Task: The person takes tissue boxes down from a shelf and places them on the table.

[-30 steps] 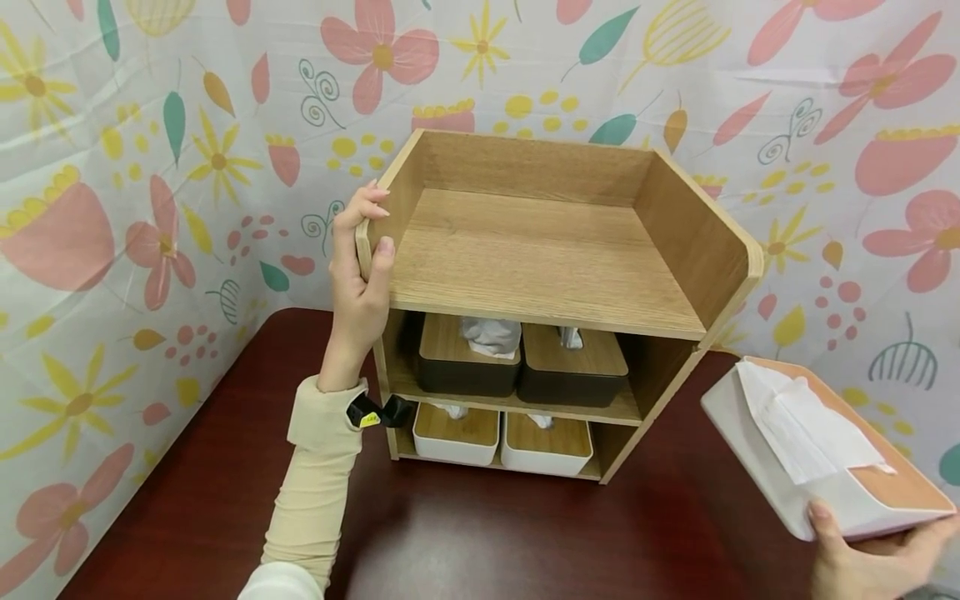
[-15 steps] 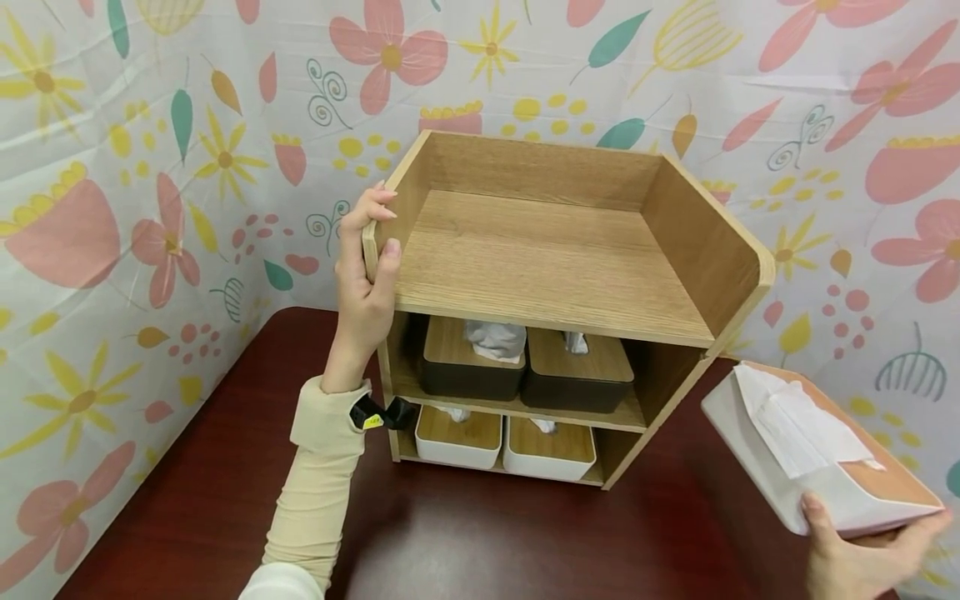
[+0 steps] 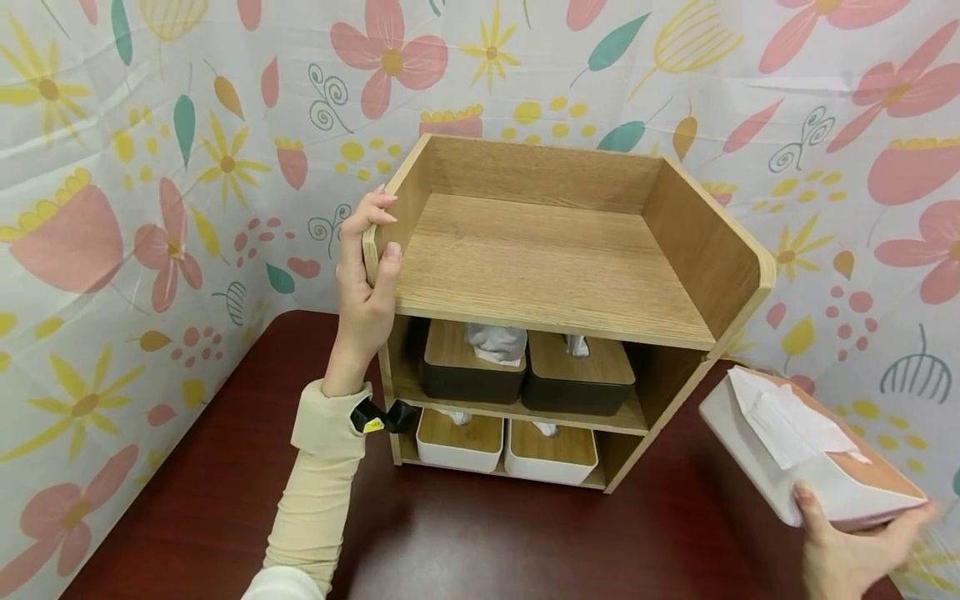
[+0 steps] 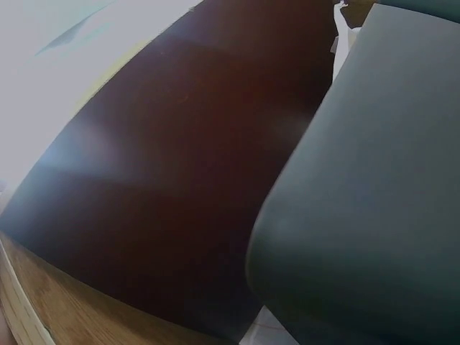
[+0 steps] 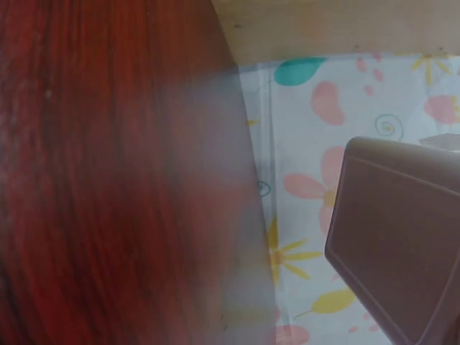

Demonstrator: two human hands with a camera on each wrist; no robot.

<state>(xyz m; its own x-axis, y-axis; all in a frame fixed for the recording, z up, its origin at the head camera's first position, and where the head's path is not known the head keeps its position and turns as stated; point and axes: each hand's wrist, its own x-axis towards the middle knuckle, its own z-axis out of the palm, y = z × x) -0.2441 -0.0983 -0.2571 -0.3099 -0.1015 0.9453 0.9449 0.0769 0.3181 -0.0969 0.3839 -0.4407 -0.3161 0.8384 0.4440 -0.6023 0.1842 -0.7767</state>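
My left hand (image 3: 365,292) grips the front edge of the left side panel of a wooden shelf unit (image 3: 555,258), thumb on the inner side. At the right, my right hand (image 3: 855,533) holds a white tissue box (image 3: 765,458) with an orange-tan top and a tissue hanging from it. The box is tilted in the air, apart from the shelf; its plain side (image 5: 395,244) shows in the right wrist view. On the middle shelf stand two dark tissue boxes (image 3: 474,381) with wooden lids. Two white tissue boxes (image 3: 551,467) with wooden lids sit on the bottom shelf.
The shelf stands on a dark red-brown table (image 3: 465,542). Flower-printed cloth (image 3: 187,250) hangs behind and at the left. In the left wrist view a large dark grey surface (image 4: 366,194) fills the right side; I cannot tell which thing it is.
My right hand and the white tissue box have moved slightly left, toward the shelf. My left hand keeps its grip on the side panel. The head view has shifted a little.
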